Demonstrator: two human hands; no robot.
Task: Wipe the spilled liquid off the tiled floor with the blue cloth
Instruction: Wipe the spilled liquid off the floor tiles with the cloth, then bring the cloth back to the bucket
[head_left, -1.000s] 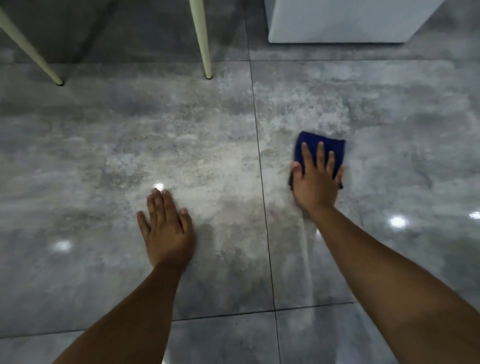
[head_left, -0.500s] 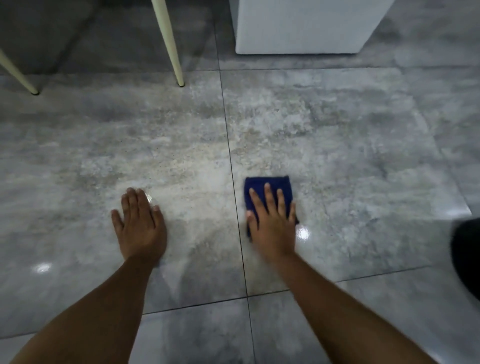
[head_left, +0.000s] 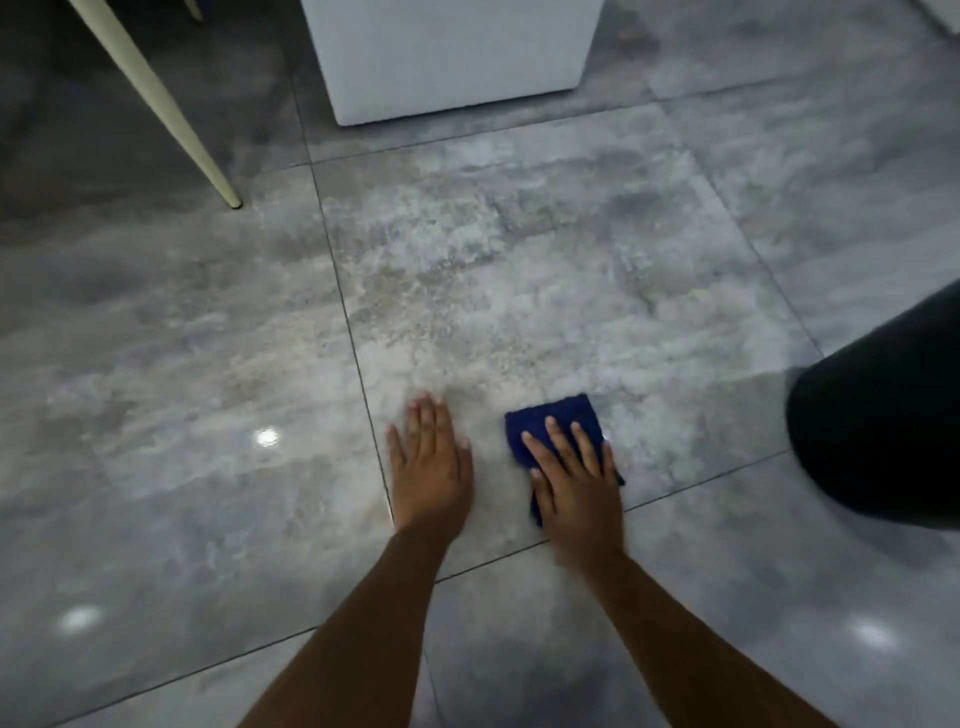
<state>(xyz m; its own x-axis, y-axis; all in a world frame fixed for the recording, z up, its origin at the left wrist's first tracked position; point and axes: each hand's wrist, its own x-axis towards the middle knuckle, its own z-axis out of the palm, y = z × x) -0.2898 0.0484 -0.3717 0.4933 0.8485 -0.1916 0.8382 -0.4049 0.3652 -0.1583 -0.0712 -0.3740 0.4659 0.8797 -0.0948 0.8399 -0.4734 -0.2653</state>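
Note:
A folded blue cloth (head_left: 558, 415) lies flat on the grey tiled floor (head_left: 519, 291). My right hand (head_left: 576, 486) presses down on its near part with fingers spread, covering much of it. My left hand (head_left: 431, 467) rests flat on the floor just left of the cloth, palm down, fingers together, holding nothing. Both hands sit on the same tile, near its front corner. The tile looks glossy with bright reflections; I cannot make out a distinct puddle.
A white box-like unit (head_left: 452, 57) stands at the back centre. A cream slanted furniture leg (head_left: 171, 114) touches the floor at the back left. A dark rounded shape, perhaps a knee (head_left: 883, 436), fills the right edge.
My left hand has moved right, across the grout line, close beside the cloth. My right hand and the cloth have slid back toward me. The view has shifted left and a dark shape has grown at the right.

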